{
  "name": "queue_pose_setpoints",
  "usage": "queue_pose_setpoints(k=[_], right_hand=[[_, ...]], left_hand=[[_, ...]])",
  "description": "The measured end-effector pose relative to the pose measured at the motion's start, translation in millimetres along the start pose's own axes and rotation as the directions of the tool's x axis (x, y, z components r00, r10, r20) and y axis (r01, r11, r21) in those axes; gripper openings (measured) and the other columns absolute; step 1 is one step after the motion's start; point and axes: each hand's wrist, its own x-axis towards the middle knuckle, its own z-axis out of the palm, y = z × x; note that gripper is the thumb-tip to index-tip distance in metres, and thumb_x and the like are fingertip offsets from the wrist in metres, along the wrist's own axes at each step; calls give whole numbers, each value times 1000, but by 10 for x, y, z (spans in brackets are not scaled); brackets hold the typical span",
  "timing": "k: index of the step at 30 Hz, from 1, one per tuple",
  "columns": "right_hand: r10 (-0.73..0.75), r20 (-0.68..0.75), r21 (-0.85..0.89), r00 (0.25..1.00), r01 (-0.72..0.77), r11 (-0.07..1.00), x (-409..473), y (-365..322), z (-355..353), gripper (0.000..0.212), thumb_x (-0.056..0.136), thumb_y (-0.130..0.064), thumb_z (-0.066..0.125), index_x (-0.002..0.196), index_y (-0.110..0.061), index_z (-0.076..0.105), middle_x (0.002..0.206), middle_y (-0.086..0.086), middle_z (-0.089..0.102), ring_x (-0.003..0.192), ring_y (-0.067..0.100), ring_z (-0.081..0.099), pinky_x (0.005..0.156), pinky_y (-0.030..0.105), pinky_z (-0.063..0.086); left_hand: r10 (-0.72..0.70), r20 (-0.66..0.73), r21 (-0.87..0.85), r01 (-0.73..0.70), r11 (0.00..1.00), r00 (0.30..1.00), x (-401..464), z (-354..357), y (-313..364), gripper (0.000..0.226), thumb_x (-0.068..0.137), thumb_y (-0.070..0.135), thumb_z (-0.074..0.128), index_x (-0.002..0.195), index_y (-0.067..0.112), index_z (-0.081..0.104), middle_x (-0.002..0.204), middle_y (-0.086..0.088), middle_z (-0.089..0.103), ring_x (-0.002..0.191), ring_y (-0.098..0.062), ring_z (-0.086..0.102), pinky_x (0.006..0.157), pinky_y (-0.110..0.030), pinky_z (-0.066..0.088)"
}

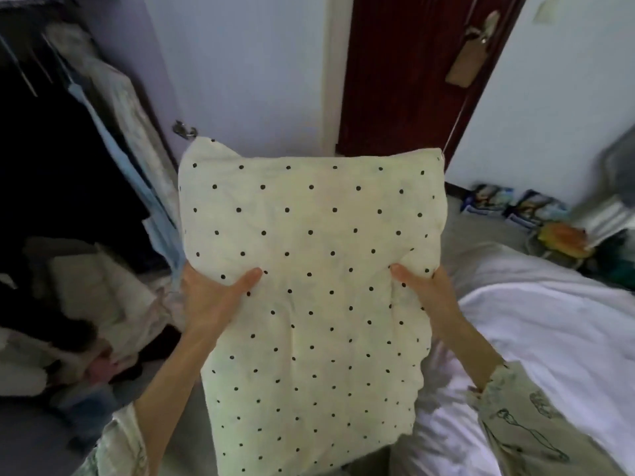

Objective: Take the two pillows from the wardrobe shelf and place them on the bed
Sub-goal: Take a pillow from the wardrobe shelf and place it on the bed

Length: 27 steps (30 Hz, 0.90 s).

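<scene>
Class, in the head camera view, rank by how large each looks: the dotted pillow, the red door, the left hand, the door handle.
1. dotted pillow, though nearness to the camera enlarges it
2. red door, only partly visible
3. left hand
4. door handle

I have one view only, from the head camera: it looks forward and down, close over the pillow (309, 269), with the wardrobe (68, 166) left, the bed (549, 321) right, and a door (405, 80) ahead.
</scene>
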Motion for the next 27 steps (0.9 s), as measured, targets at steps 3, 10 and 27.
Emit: queue_pose_setpoints(k=[3, 10, 27], right_hand=[[23, -108, 36, 994, -20, 999, 2, 44, -582, 45, 68, -24, 80, 109, -24, 61, 109, 2, 69, 95, 21, 67, 82, 42, 55], [20, -430, 87, 903, 19, 996, 335, -8, -1856, 54, 68, -29, 79, 116, -23, 57, 108, -1, 69, 94, 20, 67, 78, 40, 57], [-91, -641, 103, 762, 203, 974, 2791, -600, -3201, 65, 62, -34, 81, 118, -30, 49, 105, -17, 60, 101, 12, 59, 78, 32, 51]], left_hand=[[57, 118, -9, -56, 998, 991, -128, 597, 106, 110, 51, 42, 87, 138, 18, 24, 140, -8, 41, 128, -28, 41, 106, -47, 37], [152, 432, -49, -145, 988, 889, -312, 2209, 757, 103, 53, 42, 86, 134, 13, 29, 135, -8, 43, 124, -26, 45, 105, -40, 37], [396, 459, -267, -301, 915, 795, 457, 5084, 2358, 90, 56, 28, 87, 132, 20, 38, 131, 3, 51, 114, -12, 50, 96, -33, 42]])
